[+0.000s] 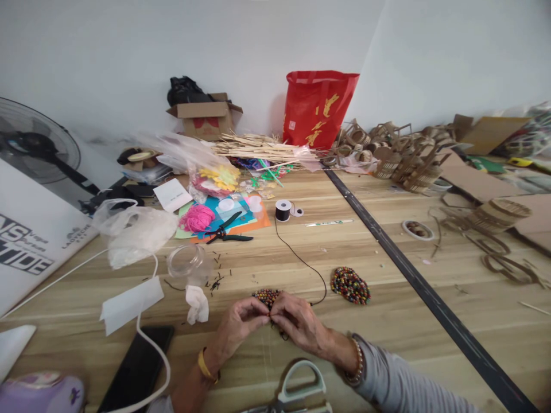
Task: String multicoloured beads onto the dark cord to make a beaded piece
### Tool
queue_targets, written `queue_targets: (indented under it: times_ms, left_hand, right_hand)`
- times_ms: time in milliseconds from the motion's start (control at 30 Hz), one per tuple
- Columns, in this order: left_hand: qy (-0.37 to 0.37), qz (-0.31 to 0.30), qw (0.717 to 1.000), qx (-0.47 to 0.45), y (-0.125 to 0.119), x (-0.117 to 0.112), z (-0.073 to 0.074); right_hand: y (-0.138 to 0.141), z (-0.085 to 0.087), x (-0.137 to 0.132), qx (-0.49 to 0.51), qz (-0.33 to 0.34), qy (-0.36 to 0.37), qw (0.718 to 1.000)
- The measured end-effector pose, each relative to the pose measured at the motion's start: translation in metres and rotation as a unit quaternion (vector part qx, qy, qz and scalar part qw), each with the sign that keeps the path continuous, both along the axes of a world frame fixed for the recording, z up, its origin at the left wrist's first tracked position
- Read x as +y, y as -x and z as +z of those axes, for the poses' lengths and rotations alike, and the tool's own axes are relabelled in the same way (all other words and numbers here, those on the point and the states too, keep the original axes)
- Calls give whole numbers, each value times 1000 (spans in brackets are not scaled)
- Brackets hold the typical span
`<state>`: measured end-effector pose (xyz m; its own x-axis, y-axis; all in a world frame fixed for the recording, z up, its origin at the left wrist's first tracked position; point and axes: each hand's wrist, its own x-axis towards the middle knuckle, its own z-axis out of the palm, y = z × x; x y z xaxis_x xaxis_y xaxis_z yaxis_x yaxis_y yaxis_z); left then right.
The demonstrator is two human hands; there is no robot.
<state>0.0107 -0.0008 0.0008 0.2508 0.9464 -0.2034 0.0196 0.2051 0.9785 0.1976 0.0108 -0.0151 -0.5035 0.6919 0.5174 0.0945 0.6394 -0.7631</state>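
Beads (267, 295) sit bunched at twelve o'clock, just beyond your meeting fingertips and partly hidden by them.

Your left hand (241, 326) and right hand (301, 322) are both narrowed to a pinch, holding a small reddish piece (269, 314) between them, too small to make out fully. Black cord (297, 256) runs from the spool (283, 213), well off at twelve o'clock, curving down to pass behind your right hand. A second bead pile (350, 285) lies between two and three o'clock, apart from that hand. You have scissors (303, 383) at five o'clock, a crumpled tissue (197, 304) at nine, a clear jar (188, 264) near ten and black cutters (228, 234) at eleven.
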Motion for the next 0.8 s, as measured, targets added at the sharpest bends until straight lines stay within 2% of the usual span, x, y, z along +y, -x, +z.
queue_targets:
  times_ms: [233, 433, 800]
  left_hand:
    - [-10, 14, 1000, 8, 1, -1, 0]
    - [-22, 21, 1000, 9, 2, -1, -4]
    - [-12, 12, 1000, 8, 1, -1, -1]
  right_hand:
    - [0, 0, -1, -7, -23, 3, 1000]
    - [1, 1, 0, 2, -24, -3, 1000]
    - [1, 2, -1, -12, -16, 1, 1000]
